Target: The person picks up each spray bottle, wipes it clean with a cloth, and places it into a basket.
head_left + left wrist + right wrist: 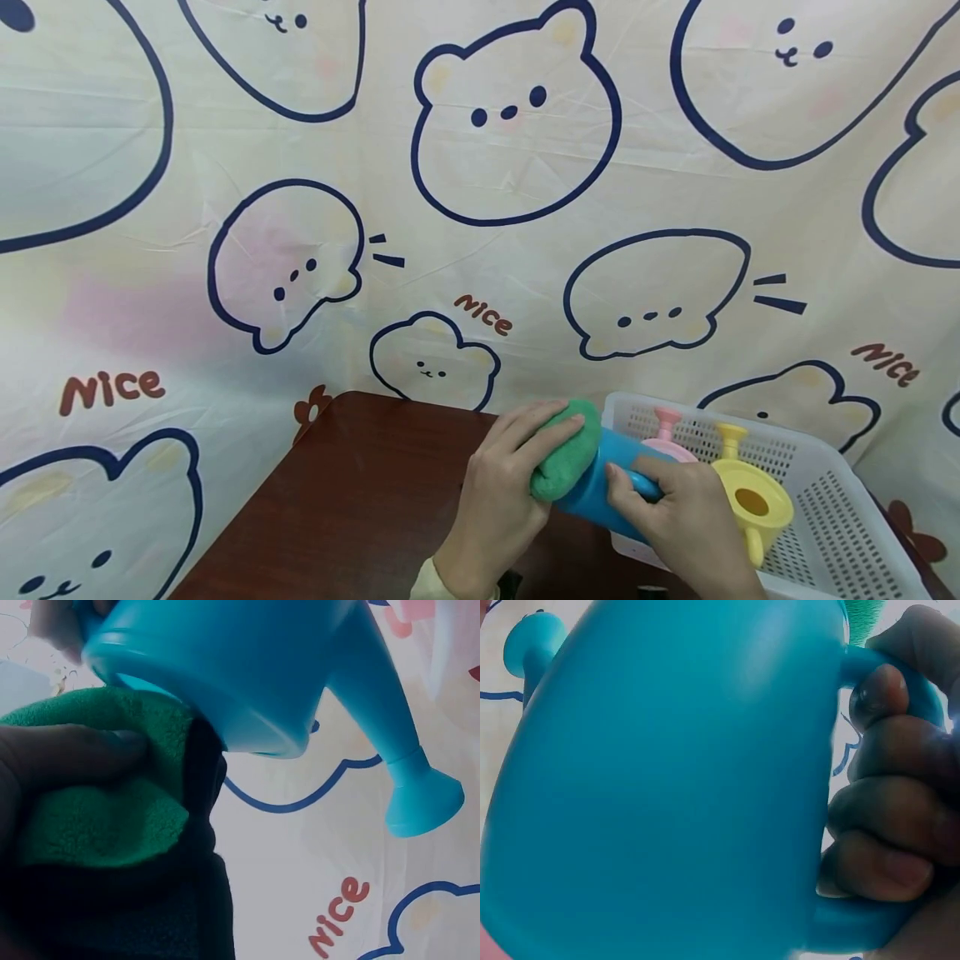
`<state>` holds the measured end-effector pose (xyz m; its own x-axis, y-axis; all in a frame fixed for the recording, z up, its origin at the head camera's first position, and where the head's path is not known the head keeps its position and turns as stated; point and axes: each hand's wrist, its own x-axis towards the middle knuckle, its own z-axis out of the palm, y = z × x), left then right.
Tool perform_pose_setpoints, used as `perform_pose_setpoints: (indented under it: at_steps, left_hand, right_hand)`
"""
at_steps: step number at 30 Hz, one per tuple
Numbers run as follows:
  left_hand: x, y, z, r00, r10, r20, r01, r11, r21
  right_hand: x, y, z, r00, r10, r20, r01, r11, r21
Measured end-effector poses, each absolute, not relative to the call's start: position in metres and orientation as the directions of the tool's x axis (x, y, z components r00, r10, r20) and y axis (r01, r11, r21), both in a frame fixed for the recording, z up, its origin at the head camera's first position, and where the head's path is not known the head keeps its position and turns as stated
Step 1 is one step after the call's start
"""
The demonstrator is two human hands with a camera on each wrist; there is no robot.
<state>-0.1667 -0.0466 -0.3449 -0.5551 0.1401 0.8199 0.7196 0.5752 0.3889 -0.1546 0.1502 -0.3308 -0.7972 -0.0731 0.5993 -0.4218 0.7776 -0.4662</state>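
Note:
My right hand (678, 508) grips the handle of a blue watering can (600, 500). Its fingers curl through that handle (859, 926) in the right wrist view. A folded green cloth (567, 454) is in my left hand (497, 487), with the thumb pressing across it in the left wrist view. The fuzzy cloth lies against the can's open rim (202, 712). The can is tilted, and its spout (379, 697) ends in a flared sprinkler head (425, 804). In the head view the spout is hidden.
To the right, a white perforated basket (873, 517) stands on the dark brown table (352, 492). It holds a yellow watering can (772, 504) and a pink item (666, 423) with a similar flared head. Behind the table hangs a cartoon-printed cloth (517, 183).

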Motion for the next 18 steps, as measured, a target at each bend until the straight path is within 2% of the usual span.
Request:
perform_pose_setpoints:
  at_steps: [7, 18]
  left_hand:
    - [-0.1683, -0.0454, -0.3468, -0.559, 0.055, 0.827, 0.651, 0.648, 0.396]
    - [-0.1687, -0.0478, -0.3462, -0.609, -0.054, 0.791, 0.563, 0.674, 0.479]
  right_hand:
    - [-0.1537, 0.1467, -0.3324, -0.736, -0.056, 0.675, -0.469, 0.761, -0.448]
    - [-0.15, 0.1465, -0.3324, -0.684, 0.153, 0.713, -0.408, 0.73, -0.549]
